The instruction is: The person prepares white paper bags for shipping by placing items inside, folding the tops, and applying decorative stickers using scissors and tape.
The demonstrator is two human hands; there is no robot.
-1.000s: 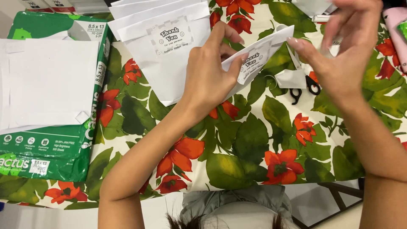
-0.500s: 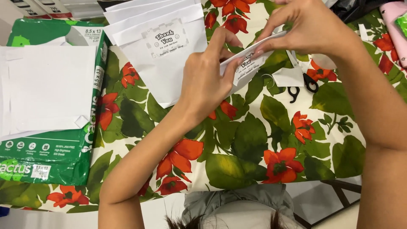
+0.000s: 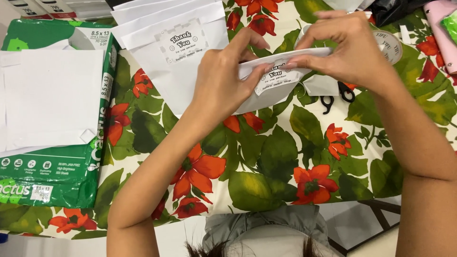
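Observation:
My left hand (image 3: 223, 81) and my right hand (image 3: 351, 47) both hold a small white paper pouch (image 3: 276, 83) with a printed label, raised over the table. My left hand grips its left side. My right hand pinches the folded top edge with its fingertips. Behind my left hand lies a stack of finished white pouches (image 3: 173, 47) with the same label, fanned out on the flowered tablecloth (image 3: 266, 157).
A green ream of paper (image 3: 52, 166) with loose white sheets (image 3: 47, 97) on top sits at the left. Black-handled scissors (image 3: 335, 95) and white paper scraps lie under my right hand. A tape roll (image 3: 389, 45) sits behind it, pink packaging (image 3: 445, 28) at the far right.
My right hand came down from the upper right onto the pouch's top edge. The pouch turned from tilted to nearly level. A tape roll is now visible behind my right hand.

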